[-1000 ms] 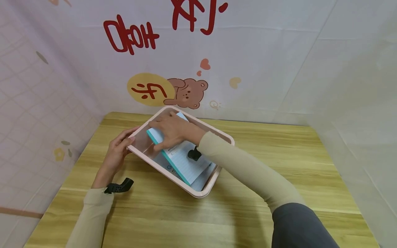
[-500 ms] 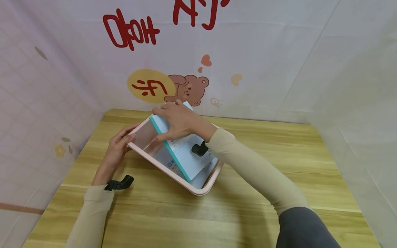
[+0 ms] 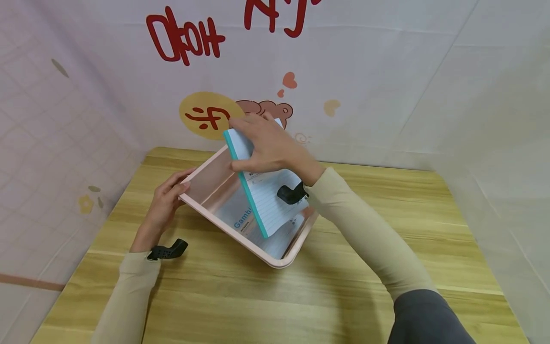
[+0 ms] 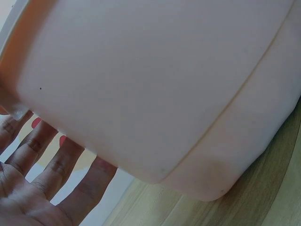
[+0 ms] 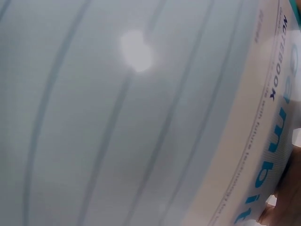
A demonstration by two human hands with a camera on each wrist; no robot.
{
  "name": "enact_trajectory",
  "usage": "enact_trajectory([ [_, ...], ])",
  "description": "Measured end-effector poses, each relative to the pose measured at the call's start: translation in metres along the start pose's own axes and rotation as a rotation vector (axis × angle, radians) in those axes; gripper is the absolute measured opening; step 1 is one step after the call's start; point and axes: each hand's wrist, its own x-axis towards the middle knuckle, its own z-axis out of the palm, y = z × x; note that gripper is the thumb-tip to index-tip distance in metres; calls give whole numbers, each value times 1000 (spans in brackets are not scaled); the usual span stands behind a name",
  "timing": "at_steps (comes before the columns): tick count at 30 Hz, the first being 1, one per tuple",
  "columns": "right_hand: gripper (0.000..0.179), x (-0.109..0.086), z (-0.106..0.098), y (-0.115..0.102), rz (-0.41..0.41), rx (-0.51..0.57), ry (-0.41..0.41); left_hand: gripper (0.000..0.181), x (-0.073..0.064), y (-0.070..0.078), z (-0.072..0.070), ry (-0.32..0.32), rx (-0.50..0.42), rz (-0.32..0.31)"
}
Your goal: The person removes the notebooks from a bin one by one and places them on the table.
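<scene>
A pale pink plastic bin point(image 3: 227, 232) sits at an angle on the table. My left hand point(image 3: 164, 198) holds its left corner, thumb over the rim and fingers on the outside; in the left wrist view those fingers point(image 4: 70, 160) reach along the edge below the bin's outer wall point(image 4: 141, 94). A light blue notebook point(image 3: 277, 208) with a teal spine is gripped across its upper end by my right hand point(image 3: 270, 145). It stands slanted, its upper end above the bin and its lower end inside. Under it, another notebook point(image 3: 275, 243) marked "Gambi..." lies on the bin's floor.
The wood-grain table point(image 3: 206, 291) extends around the bin on all sides. Behind it hangs a white cloth backdrop point(image 3: 365, 71) with red lettering and a cartoon bear. Pale cloth also closes off both sides. Each wrist wears a black camera mount point(image 3: 169, 250).
My right hand has raised the notebook's upper end up and to the right, past the bin's far rim. More of the lower notebook shows now. My left hand keeps its hold on the corner.
</scene>
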Motion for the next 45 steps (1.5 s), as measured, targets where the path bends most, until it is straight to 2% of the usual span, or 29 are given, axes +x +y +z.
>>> enact_trajectory([
  [5, 60, -6, -22, 4, 8, 28, 77, 39, 1, 1, 1, -3, -1, 10],
  [14, 58, -24, -53, 22, 56, 54, 170, 38, 3, 2, 6, -2, 2, 8],
  [19, 66, -40, -65, 34, 133, 74, 173, 41, 3, 0, 5, -12, 12, 8],
  [22, 69, -50, -72, 43, 181, 124, 186, 43, 3, -1, 5, -16, 15, 9],
  [27, 55, -63, -81, 59, 193, 238, 261, 43, 4, -1, 6, -18, 17, 5],
  [33, 47, -77, -92, 72, 246, 289, 349, 39, 3, 0, 7, -11, 9, 0],
  [37, 48, -84, -97, 79, 265, 234, 362, 39, 3, 0, 6, -15, 11, -1],
  [45, 49, -99, -99, 102, 302, 19, 259, 40, -2, 1, 2, -1, 14, -5],
])
